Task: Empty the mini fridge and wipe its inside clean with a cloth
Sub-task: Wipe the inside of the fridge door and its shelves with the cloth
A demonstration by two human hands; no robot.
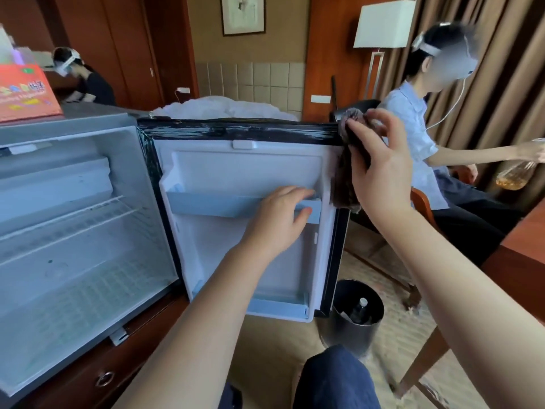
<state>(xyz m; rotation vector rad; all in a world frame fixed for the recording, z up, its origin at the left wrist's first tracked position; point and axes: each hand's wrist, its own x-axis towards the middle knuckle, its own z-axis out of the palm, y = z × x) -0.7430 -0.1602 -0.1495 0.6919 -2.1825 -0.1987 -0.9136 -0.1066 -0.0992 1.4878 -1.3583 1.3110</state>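
Brown cloth [342, 184] pinched in right hand [380, 163] at mini fridge door [244, 169] top corner, left hand [278, 222] gripping door shelf [212, 203]

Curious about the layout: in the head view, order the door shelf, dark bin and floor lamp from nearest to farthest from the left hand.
1. The door shelf: gripped by the left hand.
2. The dark bin: on the floor, below right.
3. The floor lamp: far back, upper right.

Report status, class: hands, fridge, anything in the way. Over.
Left hand grips door shelf. Right hand holds cloth on top corner of door. Fridge open, nothing seen inside. Bin stands below door edge, clear of hands.
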